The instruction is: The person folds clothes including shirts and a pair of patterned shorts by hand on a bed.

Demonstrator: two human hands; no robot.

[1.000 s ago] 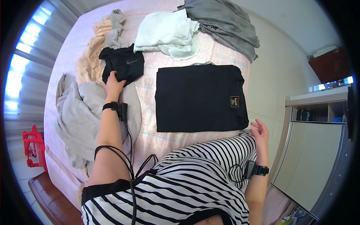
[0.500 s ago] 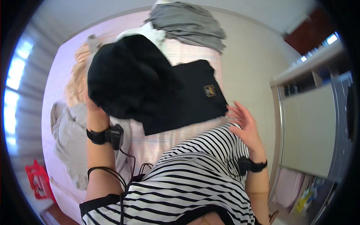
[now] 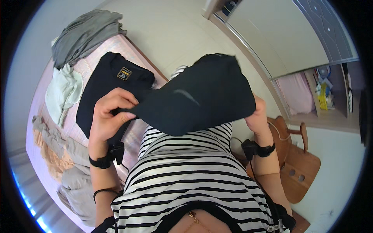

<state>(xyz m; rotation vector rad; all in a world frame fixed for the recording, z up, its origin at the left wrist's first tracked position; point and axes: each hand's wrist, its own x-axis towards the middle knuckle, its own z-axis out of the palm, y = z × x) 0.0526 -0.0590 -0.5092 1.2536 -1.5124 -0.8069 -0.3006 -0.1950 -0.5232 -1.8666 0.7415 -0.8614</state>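
Observation:
A black garment with a thin curved grey mark is stretched between my hands in front of my body. Its exact kind is not clear. My left hand pinches the narrow, bunched left end between thumb and fingers. At the opposite side, my right hand grips the wider end, with most of its fingers hidden behind the cloth. A folded black T-shirt with a small neck label lies on the bed, just beyond my left hand.
Grey cloth is heaped at the bed's far end, beside a pale green garment. Beige and grey clothes lie at left. A wooden chair stands at right, below a sliding-door wardrobe with open shelves.
My view has turned right. The black garment has moved from over the T-shirt to in front of me, and my right hand, empty before, has taken hold of it.

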